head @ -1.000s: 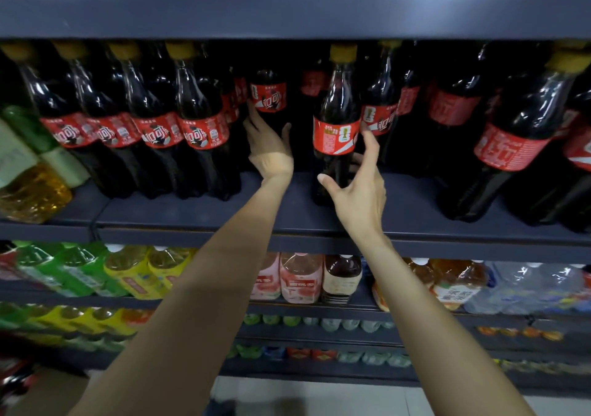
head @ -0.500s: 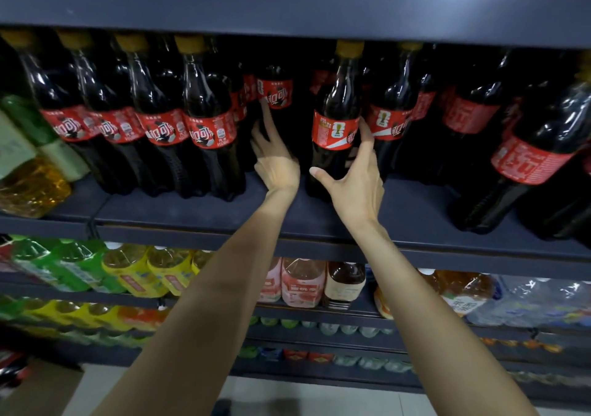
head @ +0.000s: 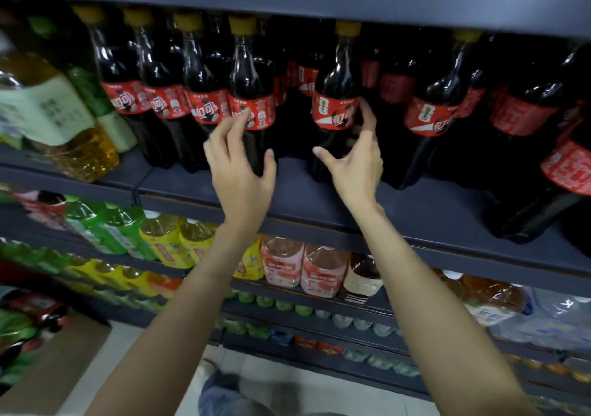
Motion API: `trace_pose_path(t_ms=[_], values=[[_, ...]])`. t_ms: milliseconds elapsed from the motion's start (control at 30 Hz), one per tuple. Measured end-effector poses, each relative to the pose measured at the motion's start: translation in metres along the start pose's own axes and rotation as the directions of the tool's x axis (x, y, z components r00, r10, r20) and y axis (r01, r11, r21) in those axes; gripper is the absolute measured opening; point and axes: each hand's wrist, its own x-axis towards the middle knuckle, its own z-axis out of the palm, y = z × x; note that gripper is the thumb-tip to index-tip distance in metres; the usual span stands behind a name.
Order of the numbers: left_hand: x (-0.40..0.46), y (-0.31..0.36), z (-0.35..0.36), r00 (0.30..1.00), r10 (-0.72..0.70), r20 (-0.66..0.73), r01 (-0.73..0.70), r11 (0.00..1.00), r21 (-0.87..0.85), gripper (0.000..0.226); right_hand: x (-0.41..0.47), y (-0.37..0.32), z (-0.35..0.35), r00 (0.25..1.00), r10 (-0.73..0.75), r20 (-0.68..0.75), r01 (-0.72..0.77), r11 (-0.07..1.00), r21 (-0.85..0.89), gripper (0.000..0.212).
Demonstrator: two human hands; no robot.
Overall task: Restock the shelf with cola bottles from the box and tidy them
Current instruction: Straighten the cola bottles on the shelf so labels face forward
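Observation:
Cola bottles with red labels and yellow caps fill the dark shelf [head: 319, 204]. My right hand [head: 355, 163] holds one front cola bottle [head: 335, 108], with the thumb across its lower body and the fingers up its right side by the label. To its left is a gap in the front row. My left hand [head: 238, 166] hovers in front of the neighbouring cola bottle [head: 252, 96], which ends the left row. Its fingers are loosely curled and it holds nothing. Whether it touches that bottle I cannot tell.
Large yellow and green drink bottles [head: 64, 128] stand at the shelf's left end. More big cola bottles [head: 524, 166] lean at the right. Lower shelves carry green, yellow and pink drinks [head: 281, 265]. A brown cardboard surface [head: 54, 367] lies at lower left on the floor.
My left hand came out of the gap between the bottles and moved left in front of the neighbouring bottle. The right hand stays on its bottle. The camera has moved closer.

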Motion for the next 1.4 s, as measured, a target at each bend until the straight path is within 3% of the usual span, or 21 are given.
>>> trace_pose_path(t_ms=[133, 367, 467, 567, 633, 733, 800, 867, 967, 1067, 1233, 1400], values=[[0.012, -0.017, 0.001, 0.989, -0.125, 0.083, 0.121, 0.991, 0.06, 0.076, 0.005, -0.023, 0.037, 0.996, 0.037, -0.086, -0.039, 0.999, -0.029, 0.094], [0.01, -0.023, 0.005, 0.98, -0.13, 0.15, 0.121, 0.99, 0.069, 0.076, 0.006, -0.034, 0.067, 0.979, 0.056, -0.195, -0.071, 0.995, -0.072, 0.092], [0.007, -0.012, 0.002, 0.982, -0.148, 0.118, 0.149, 0.989, 0.003, 0.064, 0.008, -0.032, 0.064, 0.989, 0.026, -0.145, -0.046, 0.99, -0.136, 0.095], [-0.001, 0.012, -0.002, 0.991, -0.124, 0.056, 0.13, 0.981, -0.141, 0.05, 0.011, -0.03, 0.049, 1.0, 0.022, -0.009, -0.023, 0.989, -0.148, 0.098], [-0.006, 0.03, -0.001, 0.996, -0.076, 0.045, 0.085, 0.966, -0.246, 0.042, 0.005, -0.023, 0.027, 0.999, -0.031, 0.032, 0.034, 0.993, -0.111, 0.084], [-0.01, 0.056, 0.009, 0.993, -0.017, 0.113, 0.06, 0.918, -0.392, 0.036, -0.014, -0.004, -0.022, 0.985, -0.155, -0.075, 0.154, 0.988, -0.011, 0.042], [-0.01, 0.072, 0.025, 0.967, 0.0, 0.253, 0.114, 0.894, -0.433, 0.04, -0.024, 0.014, -0.056, 0.97, -0.133, -0.206, 0.149, 0.987, 0.065, 0.025], [-0.011, 0.087, 0.048, 0.895, -0.007, 0.447, 0.219, 0.878, -0.426, 0.052, -0.029, 0.031, -0.085, 0.952, -0.066, -0.298, 0.09, 0.993, 0.07, 0.02], [-0.015, 0.11, 0.084, 0.805, -0.043, 0.592, 0.327, 0.864, -0.382, 0.084, -0.026, 0.056, -0.114, 0.951, -0.029, -0.308, 0.028, 1.0, -0.005, 0.024], [-0.015, 0.128, 0.113, 0.807, -0.122, 0.577, 0.356, 0.881, -0.312, 0.106, -0.015, 0.07, -0.127, 0.971, -0.04, -0.237, 0.008, 0.991, -0.134, 0.035], [-0.013, 0.136, 0.135, 0.837, -0.18, 0.517, 0.345, 0.906, -0.244, 0.093, 0.012, 0.074, -0.13, 0.984, -0.015, -0.178, -0.023, 0.976, -0.214, 0.056], [-0.019, 0.104, 0.107, 0.845, -0.185, 0.501, 0.41, 0.826, -0.387, 0.084, 0.038, 0.064, -0.114, 0.981, -0.035, -0.193, 0.003, 0.987, -0.164, 0.076]])
